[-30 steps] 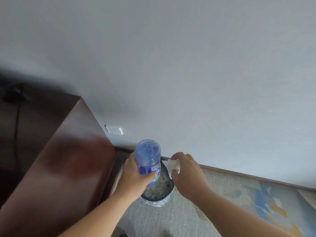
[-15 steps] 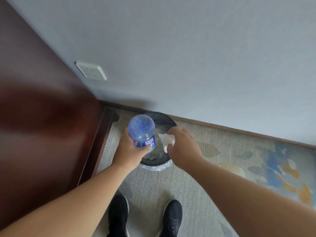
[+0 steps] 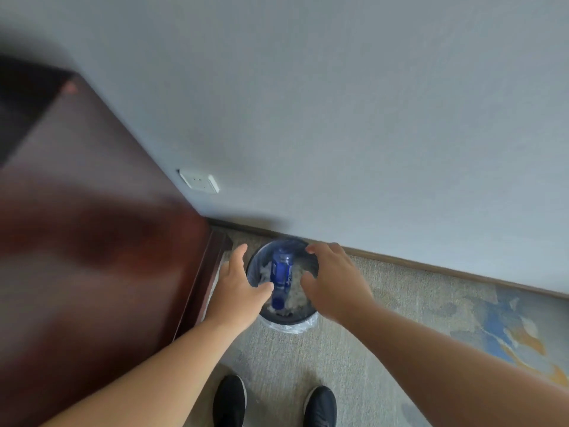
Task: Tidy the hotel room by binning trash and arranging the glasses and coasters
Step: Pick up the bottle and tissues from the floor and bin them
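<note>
**Q:** Where is the bottle?

**A:** Lower centre of the frame. The blue bottle [image 3: 281, 269] sits inside the round bin [image 3: 278, 318], over crumpled white paper [image 3: 297, 295], with its cap toward the lower edge.

**Q:** And the state of each grip?

**A:** The left hand [image 3: 237, 285] and right hand [image 3: 334, 282] hover at either side of the bin's mouth. Each grip is spread, the fingers are loose, and neither holds anything. A dark wooden tabletop [image 3: 92, 241] fills the left of the frame.

A white wall socket [image 3: 199, 181] is mounted low on the grey wall [image 3: 338, 103], just beside blurred dark wooden furniture [image 3: 92, 226]. A brown skirting board [image 3: 446, 268] is seen bordering the beige carpet [image 3: 385, 303], where black shoes [image 3: 229, 402] are planted.
</note>
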Available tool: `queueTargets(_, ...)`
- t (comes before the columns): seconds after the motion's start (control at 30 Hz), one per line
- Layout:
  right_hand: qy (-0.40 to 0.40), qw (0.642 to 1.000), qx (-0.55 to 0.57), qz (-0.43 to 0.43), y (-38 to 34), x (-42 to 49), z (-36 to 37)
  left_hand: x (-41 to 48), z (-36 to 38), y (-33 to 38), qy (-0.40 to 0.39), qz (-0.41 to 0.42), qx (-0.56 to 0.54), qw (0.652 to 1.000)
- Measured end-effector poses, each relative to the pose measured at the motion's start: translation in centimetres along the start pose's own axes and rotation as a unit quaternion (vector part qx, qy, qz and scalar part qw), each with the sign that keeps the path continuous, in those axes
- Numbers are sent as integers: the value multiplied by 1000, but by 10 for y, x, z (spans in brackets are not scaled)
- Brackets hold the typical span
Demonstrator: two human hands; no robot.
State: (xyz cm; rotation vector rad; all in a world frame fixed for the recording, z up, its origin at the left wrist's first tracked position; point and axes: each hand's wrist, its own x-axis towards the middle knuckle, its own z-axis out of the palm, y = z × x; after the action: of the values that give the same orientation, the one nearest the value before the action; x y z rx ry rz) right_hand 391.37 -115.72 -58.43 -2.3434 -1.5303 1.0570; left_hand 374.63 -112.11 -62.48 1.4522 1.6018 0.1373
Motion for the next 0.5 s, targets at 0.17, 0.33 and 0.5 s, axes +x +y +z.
queueTargets(0.17, 23, 999, 6, -42, -38, -29, -68, -38, -42, 62, 32, 34, -12, 999)
queueTargets(0.33, 49, 995, 1, -91, -74, -72, -129, -96, -83, 115, 56, 91, -5, 994)
queueTargets(0.5, 52, 988, -15, -144, -110, -118, -175, -153, -128, 153, 107, 135, 37, 984)
